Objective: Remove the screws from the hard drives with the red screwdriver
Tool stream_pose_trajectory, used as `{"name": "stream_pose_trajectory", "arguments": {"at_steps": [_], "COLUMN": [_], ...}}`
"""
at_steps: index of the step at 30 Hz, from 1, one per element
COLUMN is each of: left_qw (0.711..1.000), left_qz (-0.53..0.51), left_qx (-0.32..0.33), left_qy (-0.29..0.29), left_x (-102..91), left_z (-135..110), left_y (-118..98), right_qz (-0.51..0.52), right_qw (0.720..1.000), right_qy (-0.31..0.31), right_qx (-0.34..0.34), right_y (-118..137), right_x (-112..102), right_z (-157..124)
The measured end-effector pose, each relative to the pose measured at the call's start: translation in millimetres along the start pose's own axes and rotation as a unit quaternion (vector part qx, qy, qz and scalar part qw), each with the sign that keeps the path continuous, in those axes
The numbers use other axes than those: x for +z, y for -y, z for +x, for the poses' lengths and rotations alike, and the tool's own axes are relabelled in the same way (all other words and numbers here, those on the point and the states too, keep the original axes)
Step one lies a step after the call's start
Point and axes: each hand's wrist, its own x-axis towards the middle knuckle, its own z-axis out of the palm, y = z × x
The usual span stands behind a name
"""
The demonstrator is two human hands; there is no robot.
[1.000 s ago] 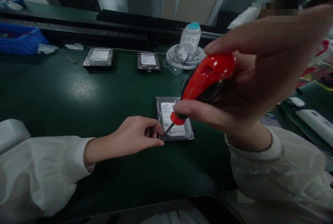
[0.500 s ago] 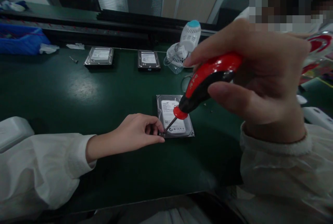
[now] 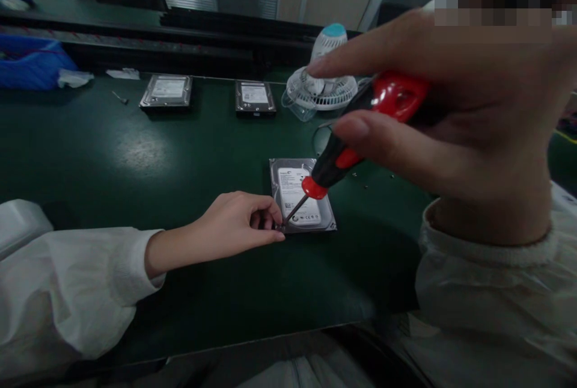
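Observation:
A silver hard drive (image 3: 324, 210) with a white label lies flat on the green table. The thumb and fingers of my left hand (image 3: 243, 219) close around its near left corner, and what sits between the fingertips is partly hidden. My right hand (image 3: 469, 117) is closed on the red and black handle of a screwdriver (image 3: 331, 162). The tool slants down to the left, and its thin shaft ends at that same corner, right beside my left fingertips. The contact at the tip is too small to make out.
Two more hard drives, one on the left (image 3: 166, 92) and one nearer the middle (image 3: 255, 98), lie at the back. A small white fan (image 3: 342, 93) stands right of them. Several tiny screws (image 3: 366, 186) lie near my right hand. A blue bag (image 3: 36, 66) sits far left.
The screwdriver handle has turned in my right hand, with thumb and fingers shifted around it. My left hand stays at the drive's corner. The whole view has tilted slightly.

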Motion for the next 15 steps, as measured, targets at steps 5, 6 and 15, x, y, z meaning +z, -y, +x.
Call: {"name": "stream_pose_trajectory", "arguments": {"at_steps": [5,6,15], "left_qw": [1.0,1.0,1.0], "left_qz": [-0.012,-0.009,-0.003], "left_qx": [0.002,0.001,0.022], "left_qy": [0.001,0.001,-0.004], "left_x": [0.9,0.9,0.8], "left_z": [-0.2,-0.4,-0.9], "left_y": [0.4,0.3,3.1], "right_qz": [0.106,0.114,0.043], "right_qw": [0.991,0.985,0.953], "right_qy": [-0.006,-0.066,-0.223], "right_qx": [0.079,0.113,0.201], "right_y": [16.6,21.8,47.4], "right_x": [7.9,12.7,45.1], "right_z": [4.3,3.7,-19.3]}}
